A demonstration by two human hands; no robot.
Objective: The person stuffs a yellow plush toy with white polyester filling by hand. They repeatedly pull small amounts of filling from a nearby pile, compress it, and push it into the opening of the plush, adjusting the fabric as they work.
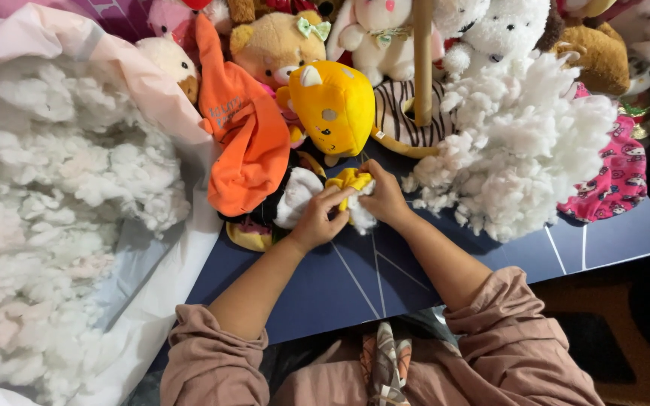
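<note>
Hands point(316, 219) point(385, 197) both pinch a yellow plush piece point(349, 180) with white stuffing point(360, 216) between them, mid-table point(325, 286); its shape stays mostly hidden.

Single head cam, worn, looking steeply down over the lap at the dark blue table point(340, 286); close range, forearms fill lower frame; no second view.

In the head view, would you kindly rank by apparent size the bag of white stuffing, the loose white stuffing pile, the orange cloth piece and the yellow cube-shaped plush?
1. Bag of white stuffing, though nearest the camera.
2. Loose white stuffing pile.
3. Orange cloth piece.
4. Yellow cube-shaped plush.
</note>
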